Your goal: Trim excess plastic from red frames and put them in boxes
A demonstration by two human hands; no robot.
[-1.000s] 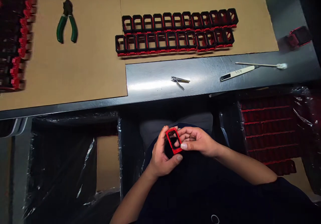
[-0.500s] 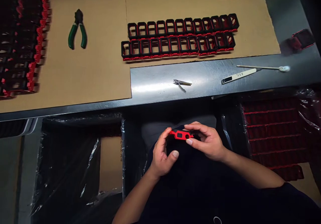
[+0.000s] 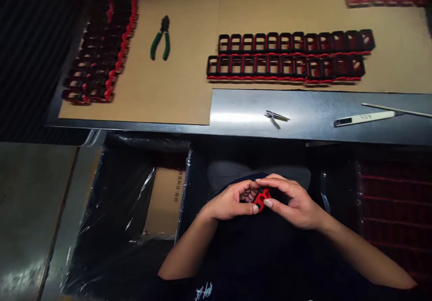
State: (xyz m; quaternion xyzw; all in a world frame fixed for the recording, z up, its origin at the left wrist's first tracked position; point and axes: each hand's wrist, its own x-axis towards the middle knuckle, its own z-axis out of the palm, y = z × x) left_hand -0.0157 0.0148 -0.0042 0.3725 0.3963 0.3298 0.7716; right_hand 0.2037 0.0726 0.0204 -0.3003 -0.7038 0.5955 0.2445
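Between my two hands is a small red and black plastic frame part (image 3: 261,199), tilted and partly covered by fingers. My left hand (image 3: 235,200) grips its lower left end with the thumb in front. My right hand (image 3: 290,200) pinches its right side, thumb against the red face and fingers over the top. Both hands are above my lap, below the table's front edge. Nearest them on the metal strip lies a small nail clipper (image 3: 277,117), its lever swung out.
Two rows of black and red frames (image 3: 290,67) stand on cardboard (image 3: 189,94). More frames (image 3: 101,67) line the left. Green-handled cutting pliers (image 3: 161,40), a white-handled tool marked A55 (image 3: 366,118) and a thin stick (image 3: 394,109) lie about. Plastic-lined boxes (image 3: 135,211) flank my lap.
The part has turned from level to steeply tilted, and my left thumb has closed onto it. My view has swung left, so the table's things appear farther right.
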